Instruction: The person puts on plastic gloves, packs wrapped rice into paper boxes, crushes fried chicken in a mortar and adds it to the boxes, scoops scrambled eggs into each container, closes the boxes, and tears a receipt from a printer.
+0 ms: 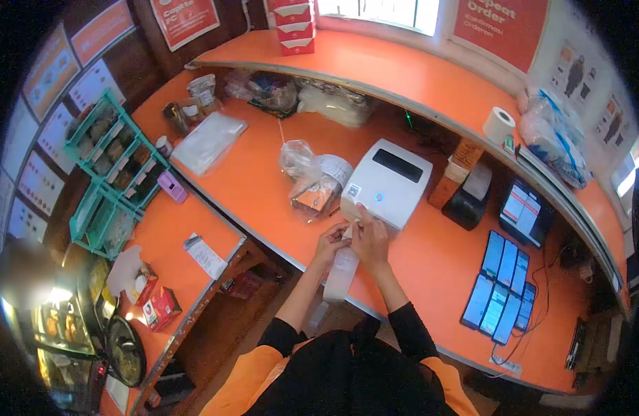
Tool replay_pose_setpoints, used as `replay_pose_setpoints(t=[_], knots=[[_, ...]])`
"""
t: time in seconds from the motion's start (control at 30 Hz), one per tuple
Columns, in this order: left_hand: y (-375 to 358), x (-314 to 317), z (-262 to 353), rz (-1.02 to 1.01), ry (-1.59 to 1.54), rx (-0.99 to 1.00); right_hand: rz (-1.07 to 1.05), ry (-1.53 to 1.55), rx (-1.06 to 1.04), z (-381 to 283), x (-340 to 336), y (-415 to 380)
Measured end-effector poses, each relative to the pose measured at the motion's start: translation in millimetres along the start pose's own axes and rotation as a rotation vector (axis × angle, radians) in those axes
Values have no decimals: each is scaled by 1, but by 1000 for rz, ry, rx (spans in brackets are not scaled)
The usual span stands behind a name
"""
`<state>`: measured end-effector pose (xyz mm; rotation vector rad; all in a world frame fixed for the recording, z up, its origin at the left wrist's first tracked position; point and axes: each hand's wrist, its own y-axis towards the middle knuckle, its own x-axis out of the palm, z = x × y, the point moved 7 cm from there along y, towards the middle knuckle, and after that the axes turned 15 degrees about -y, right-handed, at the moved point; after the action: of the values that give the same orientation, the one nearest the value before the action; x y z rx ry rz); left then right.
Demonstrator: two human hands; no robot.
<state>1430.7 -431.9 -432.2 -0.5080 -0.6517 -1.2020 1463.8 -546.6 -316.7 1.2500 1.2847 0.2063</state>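
A white label printer [391, 179] with a dark window and a lit blue button stands on the orange counter. At its front edge, both hands meet over a strip of white paper labels [341, 274] that hangs down over the counter edge. My left hand [330, 245] pinches the strip from the left. On the right, my right hand [370, 239] has its fingers closed on the strip's upper part, right by the printer. Left of the printer lie a clear plastic bag [298, 159] and a clear-wrapped package with an orange and white label [314, 197].
Several phones [498, 284] with cables and a tablet [525, 211] lie at the right. A black device [470, 197] stands beside the printer. Teal baskets [115, 163], red boxes [160, 308] and a receipt [205, 256] are at the left. A paper roll [498, 125] sits on the shelf.
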Motion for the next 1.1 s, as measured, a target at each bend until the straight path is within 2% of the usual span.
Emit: replay_pose_setpoints(t=[0.2,0.27,0.3,0.33,0.4,0.43,0.47,0.53,0.57,0.6,0.63,0.67,0.7,0.73,0.8,0.87,0.9,1.0,1.03,1.1], knots=[[-15,4,2,-19,-4,-42,107,-39,-110,4,-3,-5],[-21,-2,-5,-4,-16,-8,257,-89,-92,9,-8,-13],[-24,-6,-9,7,-25,17,255,-77,-105,9,-12,-16],[-27,-9,-11,19,-30,36,292,-149,-10,15,-21,-18],[-33,-5,-7,-125,236,108,315,-232,137,27,-42,-18],[-37,-6,-1,-91,233,131,295,-247,191,30,-53,-13],[-48,7,19,-85,623,303,276,-210,166,19,-61,0],[-77,31,50,-2,1030,462,543,-279,112,-16,-82,15],[-85,28,58,111,410,273,525,-226,86,-34,-71,15],[-94,22,58,191,-220,110,454,-146,-115,-64,-56,13],[-105,15,68,160,-339,113,390,-63,-320,-96,-42,7],[-117,-4,74,153,-452,183,417,151,-332,-112,-21,-6],[-128,-24,82,138,-562,257,158,198,-365,-141,-14,-1],[-144,-36,99,168,-569,312,84,278,-374,-161,-5,-8],[-191,-67,129,386,-441,422,-12,395,-417,-210,10,-16],[-235,-97,144,417,-537,497,-25,477,-258,-254,13,-15],[-255,-112,149,407,-623,535,-42,506,-280,-283,17,-16],[-317,-152,171,459,-701,642,-735,1287,262,-353,79,-44],[-336,-163,180,480,-718,655,-766,1277,306,-373,84,-56],[-367,-198,187,519,-717,671,-802,1298,263,-416,91,-72]])
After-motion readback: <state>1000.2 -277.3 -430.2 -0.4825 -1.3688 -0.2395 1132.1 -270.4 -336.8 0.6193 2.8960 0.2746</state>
